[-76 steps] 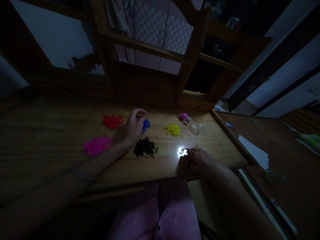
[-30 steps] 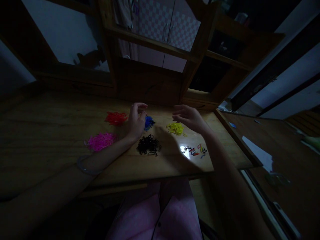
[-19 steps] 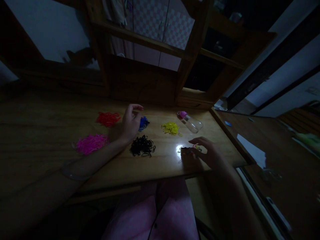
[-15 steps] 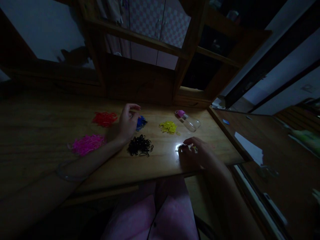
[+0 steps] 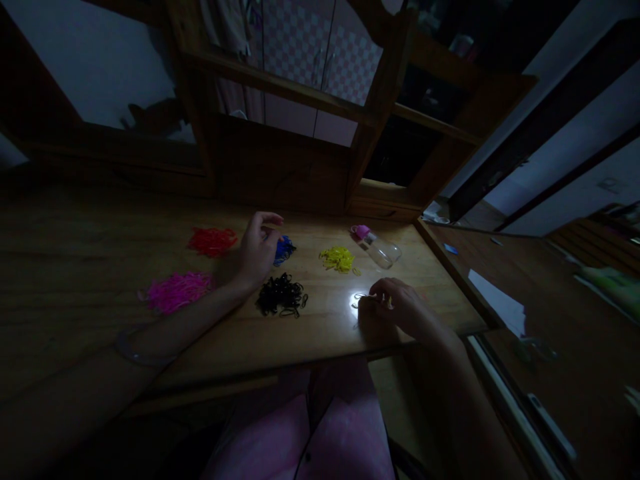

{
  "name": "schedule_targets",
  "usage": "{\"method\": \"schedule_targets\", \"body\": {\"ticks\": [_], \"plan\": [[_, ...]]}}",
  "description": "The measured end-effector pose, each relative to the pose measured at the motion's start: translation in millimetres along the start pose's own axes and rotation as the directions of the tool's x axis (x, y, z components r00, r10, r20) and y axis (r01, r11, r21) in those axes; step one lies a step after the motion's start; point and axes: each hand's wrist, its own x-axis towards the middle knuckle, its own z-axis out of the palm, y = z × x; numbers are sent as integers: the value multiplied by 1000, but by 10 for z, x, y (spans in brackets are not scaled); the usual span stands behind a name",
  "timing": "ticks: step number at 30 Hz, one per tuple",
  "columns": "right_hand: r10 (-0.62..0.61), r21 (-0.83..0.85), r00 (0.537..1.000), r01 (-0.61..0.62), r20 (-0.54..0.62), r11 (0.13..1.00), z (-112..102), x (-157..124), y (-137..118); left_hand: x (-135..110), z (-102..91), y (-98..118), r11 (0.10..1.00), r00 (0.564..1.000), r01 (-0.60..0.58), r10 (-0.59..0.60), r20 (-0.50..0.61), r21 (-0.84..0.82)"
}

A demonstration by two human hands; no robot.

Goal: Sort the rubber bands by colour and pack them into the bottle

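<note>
My left hand (image 5: pixel 256 255) hovers at the near left edge of a small pile of blue rubber bands (image 5: pixel 285 249), partly covering it. Its thumb and forefinger are curved and apart, with nothing plain between them. Just below lies a heap of black rubber bands (image 5: pixel 280 295). On the right, my right hand (image 5: pixel 403 305) is low over the table, fingers bent down and together over a few loose bands (image 5: pixel 358 300) by a bright glare spot. Something small and yellowish shows under its fingers, too dim to name.
Red bands (image 5: pixel 213 241) and pink bands (image 5: pixel 179 292) lie to the left, yellow bands (image 5: pixel 338 259) in the middle. A clear bottle with a pink cap (image 5: pixel 384 252) lies behind my right hand. A wooden shelf unit (image 5: pixel 290 177) rises along the table's back.
The view has tilted slightly, so the scene sits a little lower. My right hand has drawn its fingers in and lifted slightly off the loose bands. My left hand keeps its place.
</note>
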Motion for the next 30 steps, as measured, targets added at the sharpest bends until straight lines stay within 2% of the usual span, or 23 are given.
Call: {"method": "schedule_targets", "body": {"ticks": [5, 8, 10, 14, 19, 23, 30], "plan": [[50, -63, 997, -54, -67, 997, -80, -49, 121, -5, 2, -13, 1000, 1000, -15, 15, -2, 5], [79, -90, 990, -90, -117, 992, -115, -40, 91, -13, 4, 5, 1000, 1000, -1, 1, -6, 5], [37, -55, 994, -43, -101, 998, -116, -20, 5, -17, 3, 20, 1000, 1000, 5, -5, -4, 10], [-67, 24, 998, 67, 2, 997, -51, 56, -245, -19, 2, 32, 1000, 1000, 2, -2, 0, 17], [-44, -7, 998, 44, 53, 999, 18, 186, -450, -10, 9, 4, 1000, 1000, -9, 9, -7, 3], [-49, -25, 997, 51, 65, 998, -14, 292, -469, -11, 7, -8, 1000, 1000, -21, 21, -9, 4], [-127, 9, 991, 128, -47, 992, -33, 659, -313, -16, 3, 14, 1000, 1000, -22, 22, -1, 6]]}}
